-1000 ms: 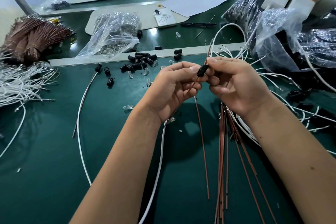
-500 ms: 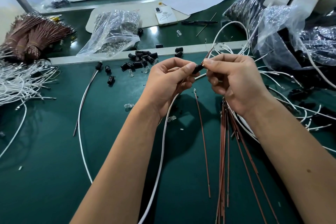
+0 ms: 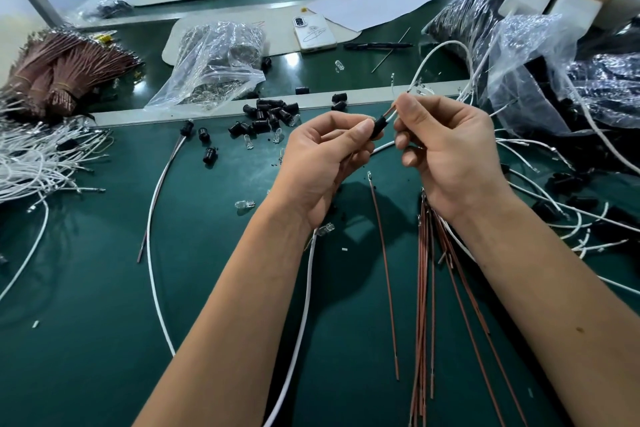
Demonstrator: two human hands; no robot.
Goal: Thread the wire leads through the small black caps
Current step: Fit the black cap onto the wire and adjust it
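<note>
1. While the green tabletop (image 3: 104, 340) is spread beneath the fingers, loose black caps (image 3: 266, 114) are seen beyond them.
2. One black cap (image 3: 378, 126) is pinched by the left hand (image 3: 322, 163).
3. Wire leads (image 3: 390, 113) emerging from it are pinched by the right hand (image 3: 450, 152).

Bright, even overhead light. White glare patches on the green table (image 3: 104, 288) just beyond the clear plastic bag (image 3: 211, 69), which sparkles. Soft shadow under both forearms. Sharp mid-frame; wide-angle bending toward the edges, far corners slightly soft and washed out.
</note>
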